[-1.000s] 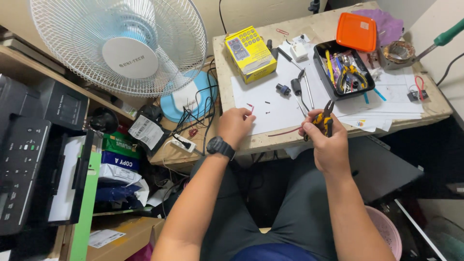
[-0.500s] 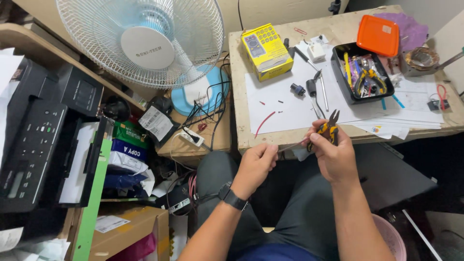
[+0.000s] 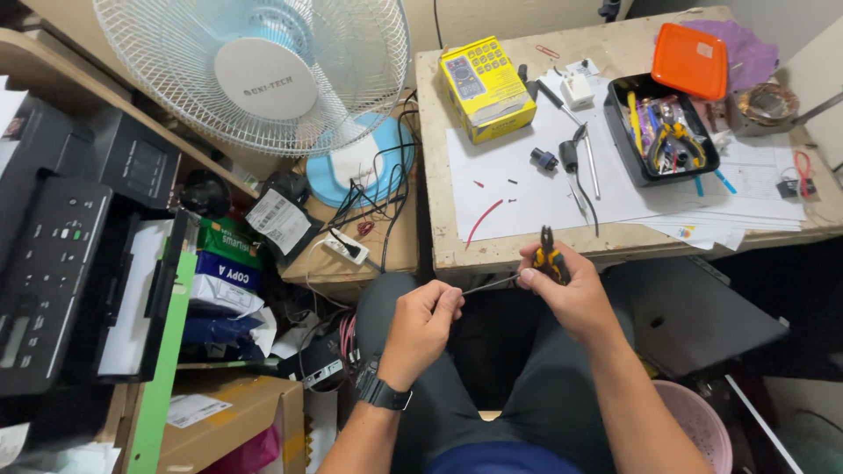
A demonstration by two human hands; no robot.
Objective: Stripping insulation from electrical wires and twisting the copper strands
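Thin wire [image 3: 490, 283] stretched level between both hands, below front edge of counter [image 3: 527, 250], over lap. Left hand [image 3: 420, 326] pinched shut on one wire end. Right hand [image 3: 562, 294] closed around yellow-handled pliers [image 3: 550, 254], fingertips at other end. Red wire offcut [image 3: 483, 221] on white paper; black tool tray [image 3: 660, 140] farther back; yellow box [image 3: 487, 88] beside fan [image 3: 263, 75].

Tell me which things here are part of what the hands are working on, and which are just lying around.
In use:
left hand, pinching one end of the thin wire
right hand, pinching the other end and holding the yellow-handled pliers

Lying about:
red wire piece on the white paper
yellow box
black tool tray
orange lid
fan
printer
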